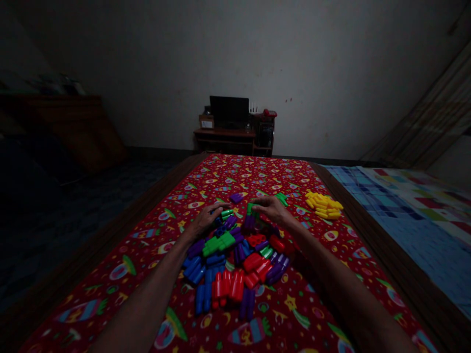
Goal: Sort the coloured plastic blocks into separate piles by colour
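Left hand (204,221) is resting on multicoloured plastic peg pile (235,267), grasp undeterminable; right hand (273,209) is pinching green plastic peg (249,208) at 12 o'clock.

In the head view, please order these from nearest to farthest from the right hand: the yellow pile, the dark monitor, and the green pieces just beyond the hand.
1. The green pieces: right beside the right hand, on its far side.
2. The yellow pile: farther to the right, on the red cloth.
3. The dark monitor: on the desk by the far wall.
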`<state>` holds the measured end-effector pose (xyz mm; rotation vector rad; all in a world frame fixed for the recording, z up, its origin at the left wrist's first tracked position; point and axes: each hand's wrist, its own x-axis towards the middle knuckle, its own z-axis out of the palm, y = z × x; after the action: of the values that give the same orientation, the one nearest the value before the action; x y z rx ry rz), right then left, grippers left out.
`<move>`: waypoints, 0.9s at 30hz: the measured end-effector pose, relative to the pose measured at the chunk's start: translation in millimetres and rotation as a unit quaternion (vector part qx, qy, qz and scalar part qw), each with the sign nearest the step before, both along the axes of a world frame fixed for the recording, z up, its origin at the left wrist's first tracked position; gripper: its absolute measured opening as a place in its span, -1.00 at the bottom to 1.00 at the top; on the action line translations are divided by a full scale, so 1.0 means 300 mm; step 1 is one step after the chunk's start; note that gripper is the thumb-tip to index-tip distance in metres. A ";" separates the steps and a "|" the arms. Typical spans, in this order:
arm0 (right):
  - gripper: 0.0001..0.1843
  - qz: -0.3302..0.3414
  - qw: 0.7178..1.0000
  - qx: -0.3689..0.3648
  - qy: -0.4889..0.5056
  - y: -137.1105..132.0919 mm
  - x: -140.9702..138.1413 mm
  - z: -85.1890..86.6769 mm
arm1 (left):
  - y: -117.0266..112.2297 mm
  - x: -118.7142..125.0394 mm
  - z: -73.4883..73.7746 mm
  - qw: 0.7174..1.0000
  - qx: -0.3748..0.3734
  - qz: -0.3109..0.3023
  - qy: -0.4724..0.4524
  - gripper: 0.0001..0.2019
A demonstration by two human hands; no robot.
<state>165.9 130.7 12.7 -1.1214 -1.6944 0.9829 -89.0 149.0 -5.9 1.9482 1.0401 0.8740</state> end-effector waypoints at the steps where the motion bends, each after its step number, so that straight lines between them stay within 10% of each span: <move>1: -0.69 -0.006 0.999 -0.004 0.032 -0.001 -0.011 -0.004 | -0.005 0.004 0.004 1.000 -0.002 -0.002 0.001 -0.47; 11: -0.77 -0.045 0.994 0.045 0.094 -0.043 -0.146 -0.038 | -0.022 0.095 -0.011 0.997 0.042 -0.050 0.028 -0.61; 27: -0.69 -0.324 0.931 -0.026 -0.168 0.038 0.269 -0.042 | 0.016 0.039 -0.032 0.996 0.010 0.086 0.029 -0.50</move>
<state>246.6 142.3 0.2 -1.8089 -1.3836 0.4304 -77.4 153.7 -15.4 1.9315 1.2527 0.9283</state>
